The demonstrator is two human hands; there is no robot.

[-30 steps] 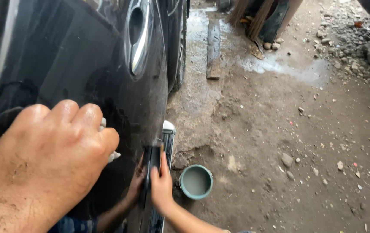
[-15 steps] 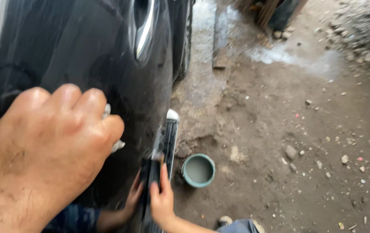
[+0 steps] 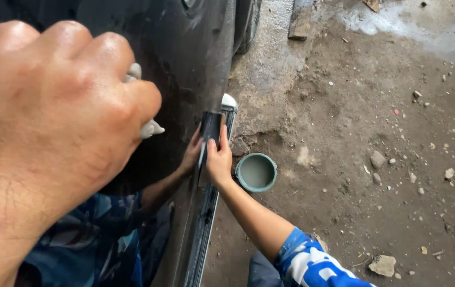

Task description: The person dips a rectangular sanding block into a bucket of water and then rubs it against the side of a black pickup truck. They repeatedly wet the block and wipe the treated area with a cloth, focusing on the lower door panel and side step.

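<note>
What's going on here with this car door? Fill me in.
The left hand is a closed fist pressed against the glossy dark car door, gripping a small whitish scrap. Lower down, the right hand holds a dark flat block against the door's bottom edge. A round container of grey liquid sits on the dirt ground beside the sill.

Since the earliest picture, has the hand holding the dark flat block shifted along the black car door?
Yes, slightly. The right hand with the dark flat block now sits level with the round teal container on the ground, where earlier it was nearer the camera.
</note>
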